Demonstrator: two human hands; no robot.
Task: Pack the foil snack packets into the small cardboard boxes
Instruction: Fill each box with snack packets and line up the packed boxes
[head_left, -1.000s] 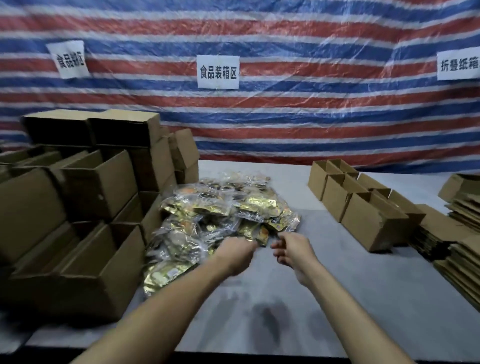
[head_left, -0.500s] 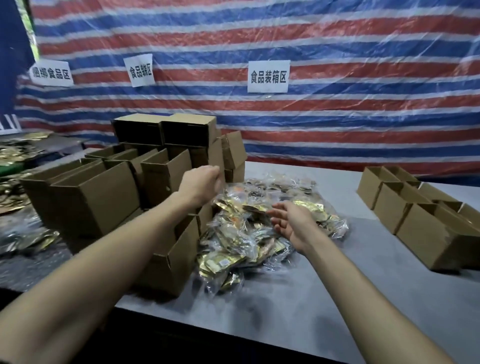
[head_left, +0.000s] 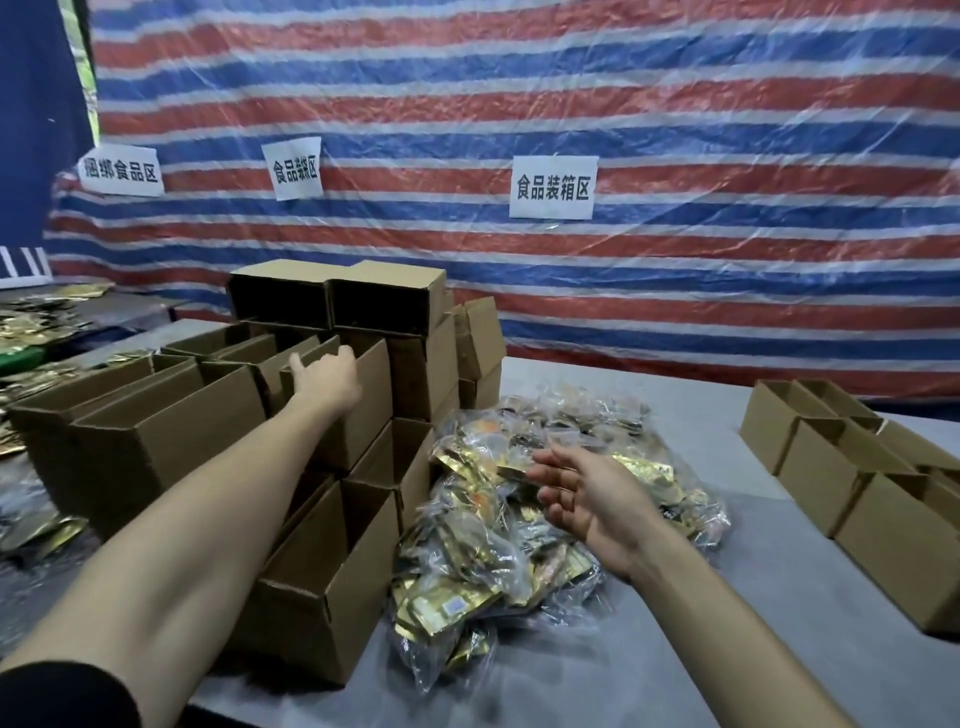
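Foil snack packets (head_left: 498, 525) lie heaped on the grey table (head_left: 727, 597), between two groups of small cardboard boxes. On the left, the stacked boxes (head_left: 171, 447) stand open; their insides are dark and no packet shows in them. The left hand (head_left: 327, 382), at the heap's near edge a second ago, now reaches to the rim of an upper box (head_left: 371, 405). Its fingers are hidden, so whether it holds anything cannot be told. The right hand (head_left: 587, 493) has opened, fingers apart, empty above the heap. Probably a box is being filled or fetched. Further right, the row of boxes (head_left: 821, 478) looks empty.
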